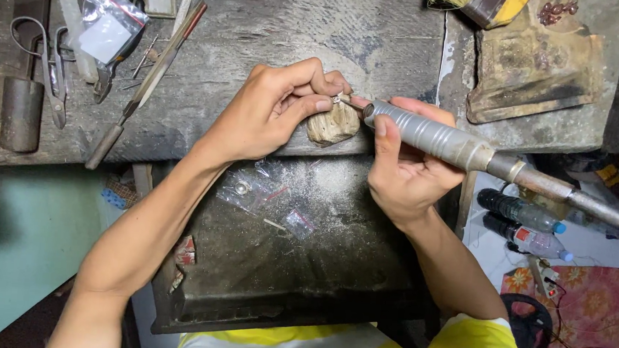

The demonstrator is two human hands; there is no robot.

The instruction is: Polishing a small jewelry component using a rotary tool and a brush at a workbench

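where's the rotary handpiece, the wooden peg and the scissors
rotary handpiece (430, 136), head view, on its ribbed metal grip
wooden peg (334, 126), head view, on its worn front end
scissors (53, 76), head view, where the blades cross

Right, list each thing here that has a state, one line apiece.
left hand: closed, pinching a small metal piece against the wooden bench peg.
right hand: closed round the rotary handpiece, tip at the piece.
scissors: shut, lying flat on the workbench.
small plastic bags: lying in the tray below.
plastic bottles: capped, lying on their sides.
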